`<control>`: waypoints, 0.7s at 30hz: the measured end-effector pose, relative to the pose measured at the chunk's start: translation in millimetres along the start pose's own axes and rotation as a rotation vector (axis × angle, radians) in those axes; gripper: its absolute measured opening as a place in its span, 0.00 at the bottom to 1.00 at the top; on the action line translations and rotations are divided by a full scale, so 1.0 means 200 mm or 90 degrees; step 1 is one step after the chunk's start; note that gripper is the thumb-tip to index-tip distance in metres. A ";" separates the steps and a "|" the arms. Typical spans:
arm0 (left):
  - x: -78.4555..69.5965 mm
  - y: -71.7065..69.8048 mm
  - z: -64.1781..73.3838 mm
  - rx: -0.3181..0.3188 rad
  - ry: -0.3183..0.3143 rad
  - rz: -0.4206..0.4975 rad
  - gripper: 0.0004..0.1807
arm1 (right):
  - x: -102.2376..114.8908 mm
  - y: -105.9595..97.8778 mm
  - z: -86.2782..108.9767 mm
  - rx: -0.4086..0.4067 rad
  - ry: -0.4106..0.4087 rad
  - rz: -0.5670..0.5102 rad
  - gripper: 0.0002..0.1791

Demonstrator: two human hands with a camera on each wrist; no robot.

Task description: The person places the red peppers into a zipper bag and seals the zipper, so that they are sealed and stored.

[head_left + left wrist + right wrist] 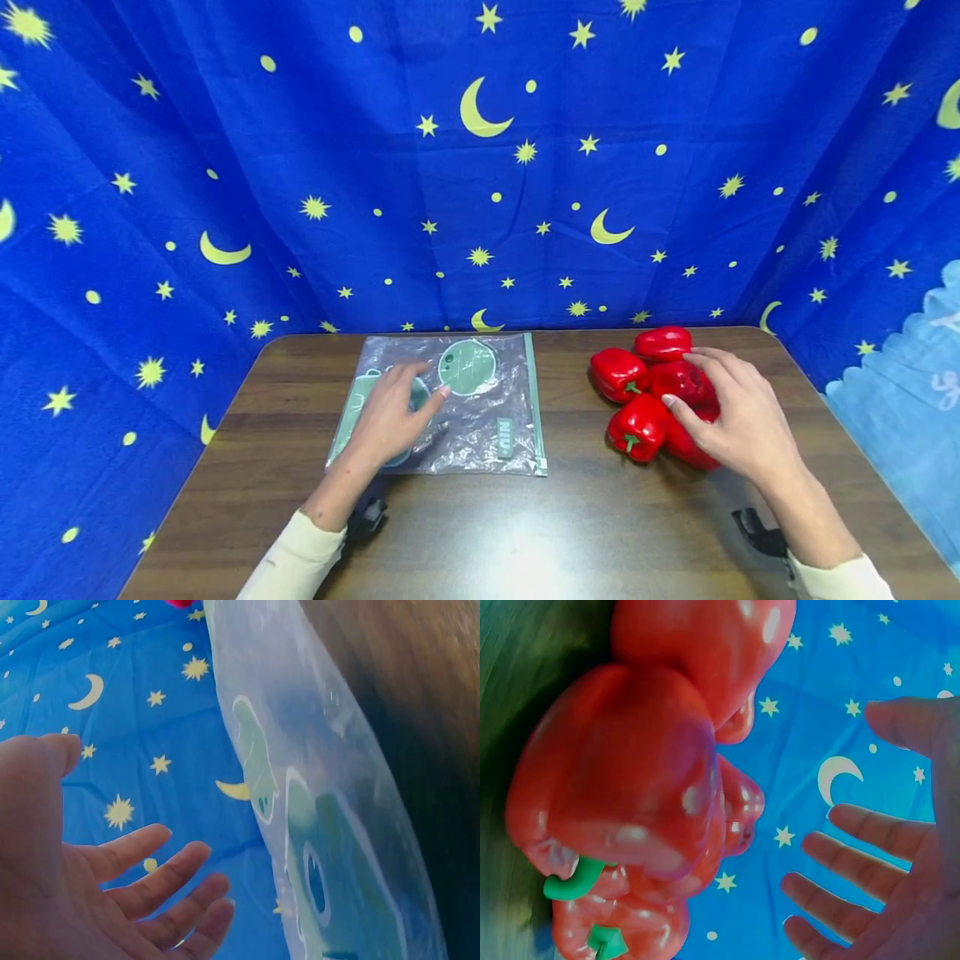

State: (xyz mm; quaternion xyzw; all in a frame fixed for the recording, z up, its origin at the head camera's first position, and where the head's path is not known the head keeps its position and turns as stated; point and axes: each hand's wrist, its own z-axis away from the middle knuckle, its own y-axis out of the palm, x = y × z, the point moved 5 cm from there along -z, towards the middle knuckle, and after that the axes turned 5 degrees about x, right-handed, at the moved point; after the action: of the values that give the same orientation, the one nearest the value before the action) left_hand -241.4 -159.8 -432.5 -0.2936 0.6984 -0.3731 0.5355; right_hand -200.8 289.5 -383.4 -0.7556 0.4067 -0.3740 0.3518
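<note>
A clear zip bag (pixel 468 433) with green printed shapes lies flat on the left part of the table, its green zip strip along the right side. My left hand (pixel 393 417) is over the bag's left half, fingers spread and holding nothing; the left wrist view shows the hand (pixel 127 885) apart from the bag (pixel 300 750). Several red bell peppers (pixel 637 427) with green stems sit clustered on the right. Over their right side my right hand (pixel 742 412) is spread with nothing in it. In the right wrist view its fingers (pixel 855 862) stand off from the peppers (pixel 622 772).
The wooden table (pixel 570 525) has its back edge against a blue curtain (pixel 390 167) with yellow moons and stars. A light blue scalloped cloth (pixel 907 392) hangs at the right. Dark straps (pixel 365 518) are worn on both wrists.
</note>
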 end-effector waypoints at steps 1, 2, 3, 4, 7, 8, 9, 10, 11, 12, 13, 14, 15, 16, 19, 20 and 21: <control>-0.01 0.01 0.00 0.004 0.001 0.001 0.37 | 0.01 0.00 0.00 -0.001 -0.003 0.001 0.35; -0.02 0.02 -0.01 0.007 0.004 0.000 0.37 | 0.01 0.00 0.00 -0.001 -0.006 0.003 0.35; -0.02 0.03 -0.01 0.009 0.007 -0.001 0.37 | 0.02 0.01 0.00 0.001 -0.008 0.004 0.35; -0.03 0.04 -0.01 0.011 0.010 -0.001 0.37 | 0.03 0.01 0.00 0.005 -0.008 0.004 0.35; -0.05 0.05 -0.02 0.014 0.022 -0.005 0.36 | 0.05 0.03 0.01 0.011 -0.010 0.007 0.34; -0.06 0.06 -0.02 0.013 0.027 -0.007 0.36 | 0.05 0.03 0.01 0.012 -0.012 0.007 0.34; -0.07 0.07 -0.02 0.012 0.032 -0.010 0.36 | 0.06 0.03 0.00 0.013 -0.013 0.006 0.33; -0.07 0.07 -0.03 0.012 0.035 -0.011 0.36 | 0.06 0.04 0.00 0.015 -0.014 0.005 0.33; -0.08 0.08 -0.03 0.011 0.040 -0.014 0.36 | 0.07 0.04 0.00 0.017 -0.015 0.005 0.33; -0.09 0.09 -0.03 0.010 0.043 -0.015 0.36 | 0.08 0.04 0.00 0.019 -0.016 0.004 0.33; -0.10 0.09 -0.03 0.011 0.045 -0.016 0.36 | 0.08 0.05 0.00 0.023 -0.017 0.005 0.33; -0.10 0.10 -0.03 0.010 0.047 -0.015 0.36 | 0.09 0.05 0.00 0.028 -0.017 0.005 0.33; -0.11 0.11 -0.04 0.009 0.052 -0.014 0.36 | 0.09 0.05 0.00 0.032 -0.017 0.005 0.33; -0.12 0.12 -0.04 0.009 0.054 -0.014 0.36 | 0.10 0.05 0.01 0.033 -0.019 0.004 0.33; -0.14 0.14 -0.06 0.011 0.057 -0.015 0.36 | 0.12 0.05 0.01 0.027 -0.033 -0.001 0.32; -0.15 0.15 -0.06 0.011 0.059 -0.014 0.36 | 0.13 0.05 0.01 0.026 -0.038 -0.001 0.32; -0.16 0.15 -0.07 0.009 0.063 -0.014 0.35 | 0.13 0.05 0.01 0.023 -0.045 -0.003 0.32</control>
State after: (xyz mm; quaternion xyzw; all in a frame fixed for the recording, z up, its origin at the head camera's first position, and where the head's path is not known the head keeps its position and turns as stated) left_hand -246.3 -114.0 -439.1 -0.2788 0.7181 -0.3982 0.4981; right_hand -192.4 262.4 -385.0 -0.7632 0.3852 -0.3550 0.3783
